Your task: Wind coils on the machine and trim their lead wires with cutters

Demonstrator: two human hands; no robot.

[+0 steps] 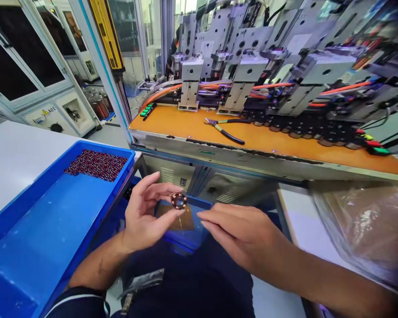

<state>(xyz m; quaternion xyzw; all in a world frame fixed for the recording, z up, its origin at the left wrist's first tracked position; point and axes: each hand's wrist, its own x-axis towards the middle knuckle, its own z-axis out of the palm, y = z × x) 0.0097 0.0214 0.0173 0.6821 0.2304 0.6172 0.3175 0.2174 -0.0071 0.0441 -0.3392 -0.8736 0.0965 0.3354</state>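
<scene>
Between the thumb and fingers of my left hand (149, 212) is a small round copper-coloured ring part (179, 201), its opening turned toward the camera. Just right of it, my right hand (242, 229) points its fingers at the part without touching it. Those fingers are pressed together in a pinch; whether something tiny is between the tips cannot be made out. Below and behind the hands, a blue bin (199, 205) with a brown sheet (175, 217) inside is partly hidden.
A blue tray (53, 221) at the left holds many small dark red parts (97, 164). Pliers (225, 129) lie on the orange machine bench (185, 126), before metal fixtures (245, 70). A clear plastic bag (365, 225) rests on a white surface (305, 216) at right.
</scene>
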